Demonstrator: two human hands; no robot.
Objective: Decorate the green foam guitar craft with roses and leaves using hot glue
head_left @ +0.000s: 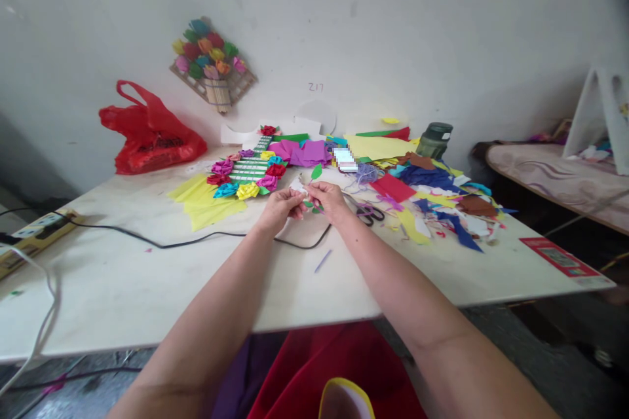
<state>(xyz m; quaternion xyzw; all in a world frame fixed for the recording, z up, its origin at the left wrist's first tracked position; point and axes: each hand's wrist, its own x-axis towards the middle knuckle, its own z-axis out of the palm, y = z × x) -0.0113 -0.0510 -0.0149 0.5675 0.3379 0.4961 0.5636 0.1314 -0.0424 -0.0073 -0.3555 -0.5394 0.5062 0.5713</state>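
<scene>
Red cloth [339, 360] closest; L hand [282, 206] fingers pinch white scrap [297, 184], R hand [327, 200] touches it, grip unclear. Prob. v. light, soft, tearable; hold edges.

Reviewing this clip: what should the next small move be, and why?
Probably a small fingertip adjustment by the right hand while the left hand steadies the small white piece. Both hands' fingertips are drawn close together around that piece, so fine finger work seems to fit better than a reach. A green leaf shows just beyond them; whether it is attached, I cannot tell.
</scene>
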